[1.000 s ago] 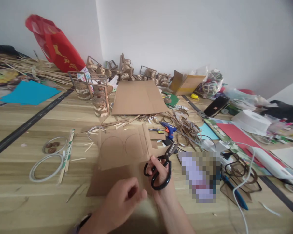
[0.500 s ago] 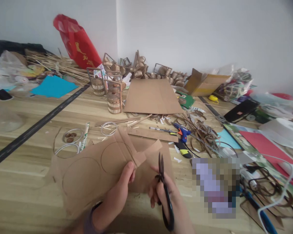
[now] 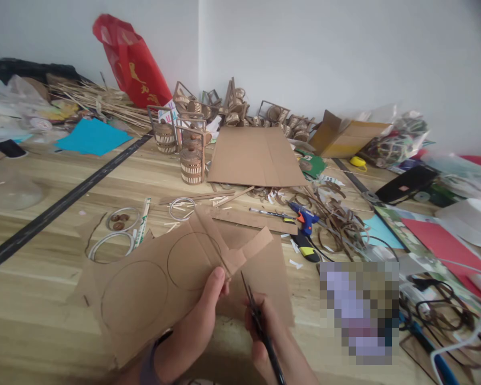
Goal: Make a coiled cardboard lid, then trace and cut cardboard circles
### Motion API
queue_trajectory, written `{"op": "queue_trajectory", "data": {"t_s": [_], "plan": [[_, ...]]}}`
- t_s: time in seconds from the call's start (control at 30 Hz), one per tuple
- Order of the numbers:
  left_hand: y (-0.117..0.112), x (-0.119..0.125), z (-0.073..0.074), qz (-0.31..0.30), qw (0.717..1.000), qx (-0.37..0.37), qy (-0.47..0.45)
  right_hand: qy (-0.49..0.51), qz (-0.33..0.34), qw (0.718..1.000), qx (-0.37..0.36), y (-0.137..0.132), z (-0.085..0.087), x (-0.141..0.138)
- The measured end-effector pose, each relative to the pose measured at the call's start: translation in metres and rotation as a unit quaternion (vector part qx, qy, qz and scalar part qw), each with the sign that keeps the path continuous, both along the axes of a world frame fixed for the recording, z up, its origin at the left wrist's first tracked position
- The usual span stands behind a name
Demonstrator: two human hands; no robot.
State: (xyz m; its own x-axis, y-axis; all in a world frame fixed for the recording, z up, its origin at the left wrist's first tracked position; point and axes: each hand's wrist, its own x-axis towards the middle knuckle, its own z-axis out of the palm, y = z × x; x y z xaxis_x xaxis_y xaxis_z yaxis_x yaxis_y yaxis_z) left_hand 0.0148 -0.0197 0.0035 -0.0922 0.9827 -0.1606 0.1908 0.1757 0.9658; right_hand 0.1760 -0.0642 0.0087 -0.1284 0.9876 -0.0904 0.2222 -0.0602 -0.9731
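Observation:
My left hand (image 3: 208,299) pinches the right edge of a brown cardboard sheet (image 3: 144,246), thumb on top. Two circles are drawn on this sheet, and a partly cut strip (image 3: 250,248) sticks out at its upper right. In my right hand (image 3: 270,326) is a pair of black scissors (image 3: 256,318), its slightly parted blades pointing up and left. The tips are just right of the cardboard's edge, apart from it. Another cardboard piece (image 3: 272,278) lies flat underneath.
Wire rings (image 3: 112,246) lie at left. Small bamboo baskets (image 3: 191,166) stand behind, near a large cardboard sheet (image 3: 256,155). A blue glue gun (image 3: 304,216), a utility knife (image 3: 307,247) and curled brown strips (image 3: 340,224) lie at right. A pixelated patch hides something nearby.
The scissors have swung left and lower, towards the cardboard edge, and their blades have come closer together. My left hand keeps its hold. The whole view has shifted slightly.

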Motion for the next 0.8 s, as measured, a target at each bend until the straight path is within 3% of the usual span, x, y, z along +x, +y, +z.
{"op": "queue_trajectory", "data": {"t_s": [0.1,0.27,0.37,0.63,0.8], "plan": [[-0.003,-0.002,0.000,0.009,1.000,-0.020,-0.002,0.013,-0.005,1.000,-0.014,-0.001,0.002,-0.001],[-0.009,-0.004,0.002,0.035,0.994,-0.088,0.055,0.020,0.019,0.999,-0.021,0.005,0.024,-0.004],[-0.010,-0.003,0.003,0.020,0.993,-0.093,0.064,0.021,0.022,0.999,-0.028,0.008,0.031,-0.006],[-0.013,-0.004,-0.004,0.001,0.993,-0.064,0.095,0.062,0.038,0.997,-0.024,0.008,0.021,-0.005],[-0.013,-0.004,0.000,-0.010,0.992,-0.083,0.090,0.043,0.052,0.997,-0.029,0.009,0.023,-0.003]]}}
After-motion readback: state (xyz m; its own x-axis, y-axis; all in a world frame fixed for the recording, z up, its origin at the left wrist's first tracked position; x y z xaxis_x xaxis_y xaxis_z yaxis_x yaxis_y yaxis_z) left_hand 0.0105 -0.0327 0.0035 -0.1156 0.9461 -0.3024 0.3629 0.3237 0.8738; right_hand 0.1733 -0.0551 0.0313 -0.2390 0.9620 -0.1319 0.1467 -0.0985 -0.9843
